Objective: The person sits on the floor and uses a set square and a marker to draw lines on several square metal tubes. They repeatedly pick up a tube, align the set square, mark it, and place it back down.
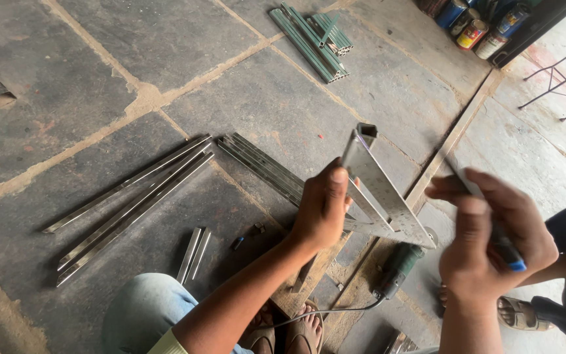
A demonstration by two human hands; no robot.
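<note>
left hand (322, 210): my fingers pinch a metal tube (361, 147) with a set square (388, 210), over the floor.
right hand (486, 242): clamped around a blue-tipped marker (509, 252).
around: steel bars (132, 203) lie left, an angle grinder (397, 269) below.
room: open stone floor (86, 72) ahead.

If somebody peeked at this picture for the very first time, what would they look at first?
Probably the left hand in the middle, holding up a shiny metal tube with a flat triangular metal square against it. Just to the right, the right hand grips a pen with a blue tip. Long silver bars lie on the stone floor to the left.
</note>
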